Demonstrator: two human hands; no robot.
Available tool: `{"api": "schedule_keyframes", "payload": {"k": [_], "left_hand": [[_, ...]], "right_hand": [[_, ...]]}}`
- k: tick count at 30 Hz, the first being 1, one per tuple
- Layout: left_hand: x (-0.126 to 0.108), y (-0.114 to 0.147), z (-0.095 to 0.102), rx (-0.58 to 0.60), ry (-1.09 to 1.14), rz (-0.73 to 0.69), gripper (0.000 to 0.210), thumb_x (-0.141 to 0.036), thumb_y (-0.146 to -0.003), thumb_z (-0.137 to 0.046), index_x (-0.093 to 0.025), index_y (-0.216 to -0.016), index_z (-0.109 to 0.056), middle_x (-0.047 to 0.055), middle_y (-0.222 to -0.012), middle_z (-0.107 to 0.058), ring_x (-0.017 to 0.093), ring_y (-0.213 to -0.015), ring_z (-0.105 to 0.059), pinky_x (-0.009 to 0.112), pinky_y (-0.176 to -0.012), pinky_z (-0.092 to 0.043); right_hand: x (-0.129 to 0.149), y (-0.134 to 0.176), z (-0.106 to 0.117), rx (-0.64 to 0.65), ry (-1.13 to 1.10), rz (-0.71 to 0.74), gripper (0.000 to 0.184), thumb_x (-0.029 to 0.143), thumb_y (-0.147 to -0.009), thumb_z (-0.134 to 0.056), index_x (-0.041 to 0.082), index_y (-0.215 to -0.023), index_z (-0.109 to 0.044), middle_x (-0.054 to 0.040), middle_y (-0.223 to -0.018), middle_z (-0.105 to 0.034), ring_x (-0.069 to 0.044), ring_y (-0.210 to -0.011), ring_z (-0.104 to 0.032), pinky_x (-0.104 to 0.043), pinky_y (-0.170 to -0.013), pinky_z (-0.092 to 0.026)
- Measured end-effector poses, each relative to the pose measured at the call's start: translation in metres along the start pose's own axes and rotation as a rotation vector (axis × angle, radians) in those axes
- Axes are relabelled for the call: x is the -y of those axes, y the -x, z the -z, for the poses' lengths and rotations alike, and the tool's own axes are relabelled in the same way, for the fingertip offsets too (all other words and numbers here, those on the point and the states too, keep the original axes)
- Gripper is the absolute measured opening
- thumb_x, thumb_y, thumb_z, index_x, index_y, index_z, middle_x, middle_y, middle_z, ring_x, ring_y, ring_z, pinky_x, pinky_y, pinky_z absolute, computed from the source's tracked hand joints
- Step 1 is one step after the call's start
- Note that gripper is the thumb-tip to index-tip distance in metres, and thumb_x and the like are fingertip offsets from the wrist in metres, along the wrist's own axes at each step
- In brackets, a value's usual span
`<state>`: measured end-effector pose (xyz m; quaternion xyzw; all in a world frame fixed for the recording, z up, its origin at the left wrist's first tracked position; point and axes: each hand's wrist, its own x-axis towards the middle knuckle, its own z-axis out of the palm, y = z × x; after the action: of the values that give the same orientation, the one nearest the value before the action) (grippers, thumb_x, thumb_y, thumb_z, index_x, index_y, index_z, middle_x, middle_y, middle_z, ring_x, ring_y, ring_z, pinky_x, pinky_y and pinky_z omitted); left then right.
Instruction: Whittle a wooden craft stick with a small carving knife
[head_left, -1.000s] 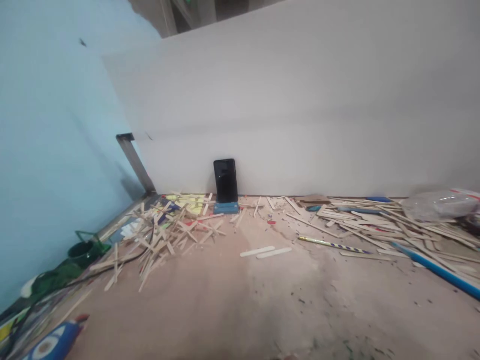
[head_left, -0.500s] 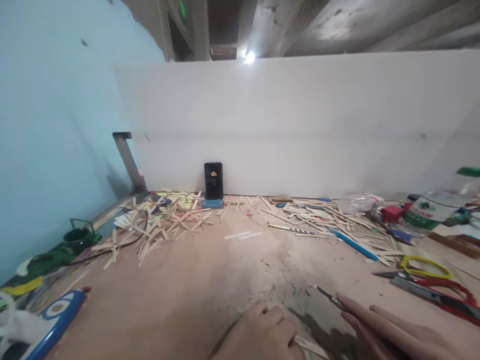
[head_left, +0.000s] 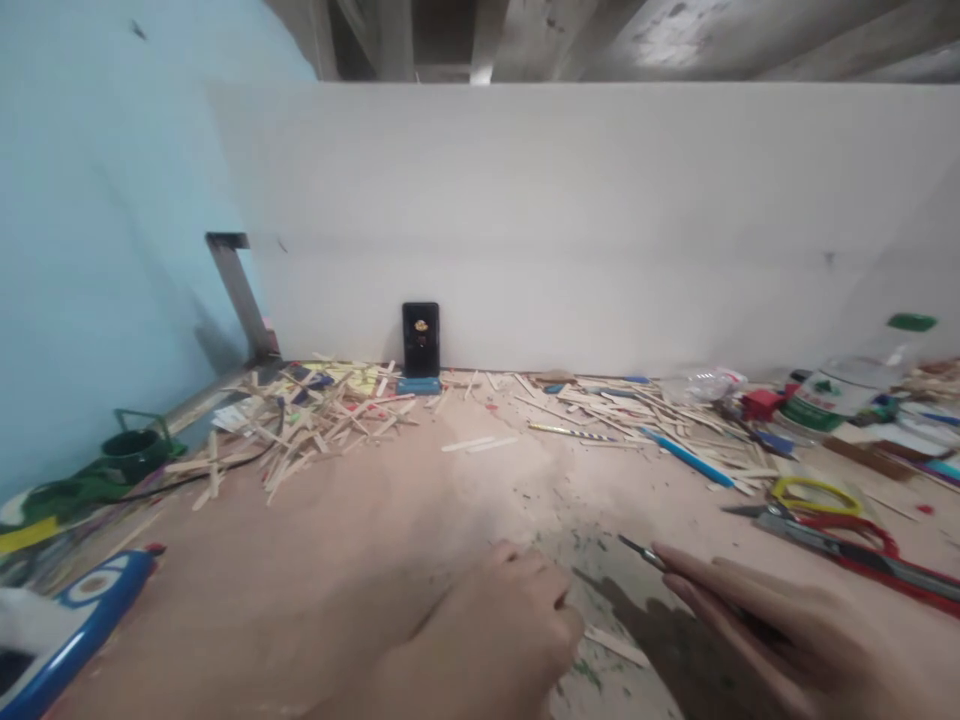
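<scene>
My right hand (head_left: 780, 620) is closed around a thin craft knife (head_left: 645, 554); its narrow metal tip points up and left, just above the table. To its left, my left hand (head_left: 517, 620) is curled low over the tabletop with its fingers bent. A flat wooden craft stick (head_left: 616, 646) comes out from under its right side, apparently pinned or pinched by the fingers; the other end is hidden. Small dark green shavings (head_left: 589, 545) are scattered between and ahead of both hands. The knife tip and the stick are apart.
Heaps of craft sticks (head_left: 322, 425) lie along the back. A phone (head_left: 421, 340) leans on the white board. To the right are yellow-handled scissors (head_left: 814, 495), a blue pen (head_left: 690, 460) and a plastic bottle (head_left: 832, 395). At left is a blue-and-white object (head_left: 97, 620).
The view has tilted down and shifted slightly, so table items sit higher in the picture. Both hands show more fully, and both keep their grips.
</scene>
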<state>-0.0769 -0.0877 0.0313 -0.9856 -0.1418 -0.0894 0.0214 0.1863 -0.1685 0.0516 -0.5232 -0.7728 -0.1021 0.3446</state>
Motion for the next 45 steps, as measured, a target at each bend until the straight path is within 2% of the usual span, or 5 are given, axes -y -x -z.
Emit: {"api": "schedule_keyframes", "payload": {"k": [7,30,35,39,45], "left_hand": [[0.006,-0.006,0.009,0.045,0.212,0.093,0.041,0.014,-0.081,-0.051,-0.019,-0.099,-0.069,0.005,-0.105,-0.075,0.023,-0.095,-0.069,0.036,-0.085,-0.053],[0.009,-0.011,0.003,0.054,0.299,0.193,0.037,0.006,-0.087,-0.058,-0.023,-0.098,-0.078,0.003,-0.104,-0.072,0.022,-0.095,-0.065,0.036,-0.081,-0.047],[0.006,-0.012,0.009,0.048,0.228,0.227,0.018,-0.026,-0.101,-0.064,-0.022,-0.091,-0.079,0.006,-0.095,-0.072,0.027,-0.089,-0.066,0.043,-0.081,-0.049],[0.009,-0.007,0.008,0.016,0.132,0.233,0.046,-0.065,-0.097,-0.070,-0.020,-0.088,-0.079,0.011,-0.093,-0.073,0.034,-0.087,-0.066,0.048,-0.077,-0.050],[0.007,0.003,0.008,-0.046,-0.051,0.141,0.050,-0.070,-0.093,-0.073,-0.021,-0.093,-0.078,0.011,-0.093,-0.074,0.033,-0.083,-0.068,0.045,-0.071,-0.051]], "right_hand": [[0.012,0.002,0.026,0.198,0.005,-0.128,0.031,0.026,-0.111,-0.058,0.022,-0.115,-0.089,-0.0066,-0.087,-0.087,-0.018,-0.061,-0.077,-0.024,-0.057,-0.055],[0.020,-0.004,0.033,0.677,-0.024,0.009,0.026,0.020,-0.111,-0.060,0.026,-0.120,-0.083,0.0000,-0.087,-0.082,-0.014,-0.067,-0.070,-0.030,-0.061,-0.036],[0.017,0.000,0.035,0.696,-0.012,0.042,0.027,0.020,-0.112,-0.056,0.029,-0.123,-0.079,0.0038,-0.077,-0.072,-0.013,-0.062,-0.063,-0.031,-0.059,-0.031],[0.014,0.004,0.036,0.689,-0.019,0.069,0.022,0.026,-0.115,-0.056,0.030,-0.121,-0.076,0.0049,-0.076,-0.066,-0.013,-0.061,-0.059,-0.032,-0.059,-0.030],[0.018,-0.003,0.041,0.696,0.009,0.094,0.022,0.024,-0.114,-0.054,0.026,-0.118,-0.075,0.0046,-0.072,-0.062,-0.013,-0.058,-0.055,-0.033,-0.058,-0.026]]}}
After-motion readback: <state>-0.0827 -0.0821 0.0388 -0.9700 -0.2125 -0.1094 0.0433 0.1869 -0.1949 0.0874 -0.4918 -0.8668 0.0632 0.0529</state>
